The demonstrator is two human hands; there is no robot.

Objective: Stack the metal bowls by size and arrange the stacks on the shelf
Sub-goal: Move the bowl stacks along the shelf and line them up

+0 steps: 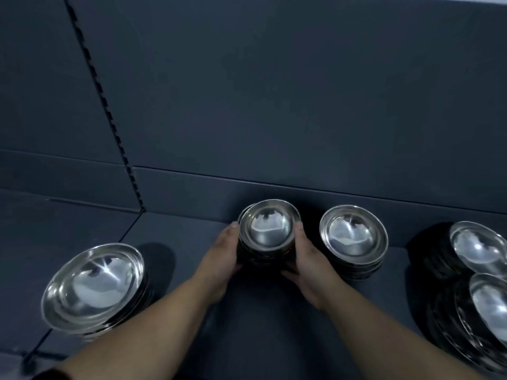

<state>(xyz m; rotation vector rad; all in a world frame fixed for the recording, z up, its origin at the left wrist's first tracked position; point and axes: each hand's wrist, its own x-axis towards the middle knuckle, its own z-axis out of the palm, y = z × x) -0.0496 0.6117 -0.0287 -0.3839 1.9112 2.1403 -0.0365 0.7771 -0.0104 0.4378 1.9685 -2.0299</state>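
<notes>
A stack of small metal bowls (pixel 269 227) stands on the dark shelf (pixel 260 311) near its back wall. My left hand (pixel 222 257) holds the stack's left side and my right hand (pixel 307 266) holds its right side, fingers curled round the lower bowls. The top bowl sits slightly off-centre on the stack. To the right stands a second small stack (pixel 354 238). A stack of larger bowls (pixel 93 287) stands at the front left. Two more stacks (pixel 478 249) (pixel 491 314) sit at the right edge, partly cut off.
The dark back panel (pixel 274 105) rises behind the bowls. A slotted upright (pixel 107 105) runs down the wall at the left. A seam divides this shelf from the neighbouring one (pixel 55 220) on the left.
</notes>
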